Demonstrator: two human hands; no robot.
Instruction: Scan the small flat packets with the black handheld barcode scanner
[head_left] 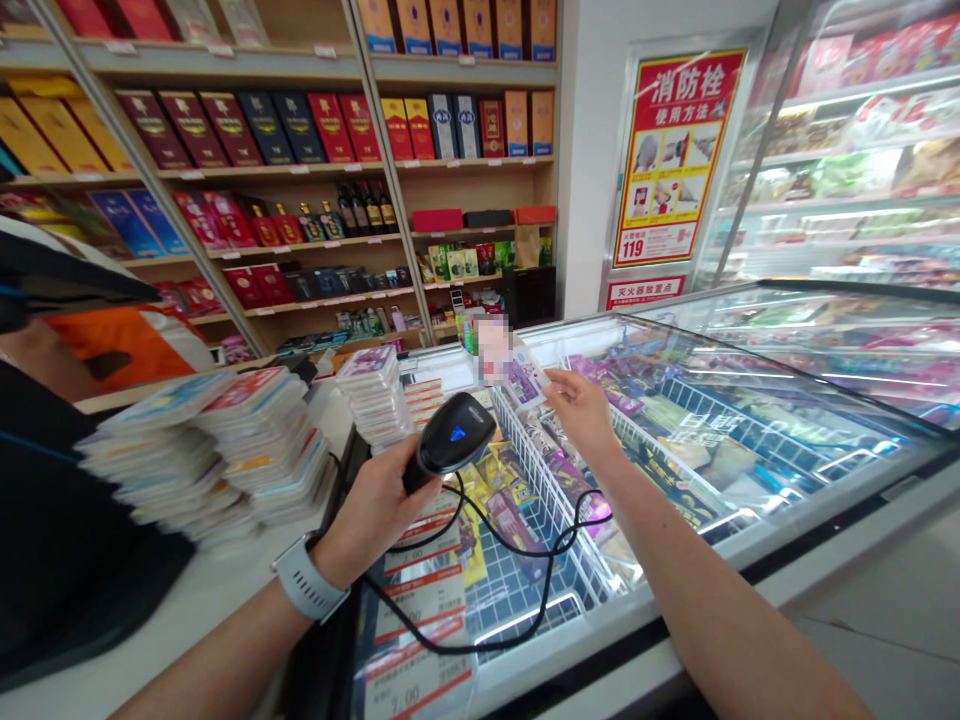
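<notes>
Left hand (371, 515) on a barcode scanner (457, 435), right hand (585, 410) lifting a thin packet (525, 380) over a glass-topped freezer (750, 540)

Wooden shelving (480, 190) of boxed liquor stands behind the freezer; stacks of wrapped cards (210, 440) sit on the desk (202, 620) beside it. The left grip wraps round the scanner's handle, its black cable (517, 640) looping down. The right grip pinches the packet above a white wire basket (555, 470); the packet looks light and slippery, best held by its edge.
</notes>
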